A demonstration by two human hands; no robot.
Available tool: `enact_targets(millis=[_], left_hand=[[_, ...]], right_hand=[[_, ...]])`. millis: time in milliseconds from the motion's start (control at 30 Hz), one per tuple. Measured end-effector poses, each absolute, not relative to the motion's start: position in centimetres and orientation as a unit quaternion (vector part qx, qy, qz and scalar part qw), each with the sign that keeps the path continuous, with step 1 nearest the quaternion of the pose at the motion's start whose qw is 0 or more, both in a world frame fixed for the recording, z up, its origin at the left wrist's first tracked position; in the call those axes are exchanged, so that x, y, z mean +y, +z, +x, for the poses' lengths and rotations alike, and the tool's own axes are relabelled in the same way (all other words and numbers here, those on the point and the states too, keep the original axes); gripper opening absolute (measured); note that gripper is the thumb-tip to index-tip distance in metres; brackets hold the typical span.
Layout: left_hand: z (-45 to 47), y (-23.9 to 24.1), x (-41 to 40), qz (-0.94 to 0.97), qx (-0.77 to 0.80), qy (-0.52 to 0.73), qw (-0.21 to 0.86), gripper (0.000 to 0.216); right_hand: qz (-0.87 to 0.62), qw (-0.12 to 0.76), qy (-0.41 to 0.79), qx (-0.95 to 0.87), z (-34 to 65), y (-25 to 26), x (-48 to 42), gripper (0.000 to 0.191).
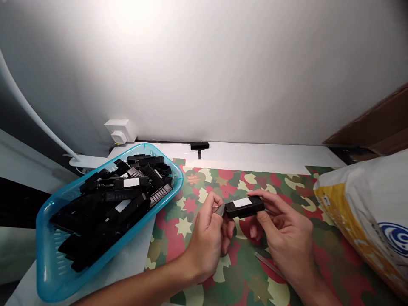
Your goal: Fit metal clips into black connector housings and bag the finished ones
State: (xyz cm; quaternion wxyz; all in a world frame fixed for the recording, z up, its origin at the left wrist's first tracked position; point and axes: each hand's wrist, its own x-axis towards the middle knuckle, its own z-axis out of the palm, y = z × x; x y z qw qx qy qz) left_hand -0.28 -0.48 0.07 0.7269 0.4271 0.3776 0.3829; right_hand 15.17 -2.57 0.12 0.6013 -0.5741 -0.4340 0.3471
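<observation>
a hand could pass over the camouflage-patterned mat (184, 227) beyond the left hand (207, 238) and right hand (288, 238), or down between the left hand and the blue plastic basket (42, 255), until the left forearm (159, 278) bars the gap. the basket blocks the left, the bulging white-and-yellow bag (366, 204) the right, the wall (223, 76) the back. a slim strip (268, 266) lies low beside the right hand.

White bag (369, 204), lamp base (89, 161) perhaps.
</observation>
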Motion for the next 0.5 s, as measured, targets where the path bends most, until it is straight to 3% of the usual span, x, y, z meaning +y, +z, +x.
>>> enact_targets(millis=[367, 500], left_hand=[[-0.5, -1.7, -0.2, 0.334, 0.446, 0.409, 0.722, 0.059], [-0.6, -2.1, 1.6, 0.34, 0.425, 0.395, 0.74, 0.05]], right_hand=[[-0.549, 0.604, 0.392, -0.425, 14.7, -1.5, -1.6, 0.03], [-0.558, 0.558, 0.384, -0.479, 15.2, -0.4, -0.3, 0.026]])
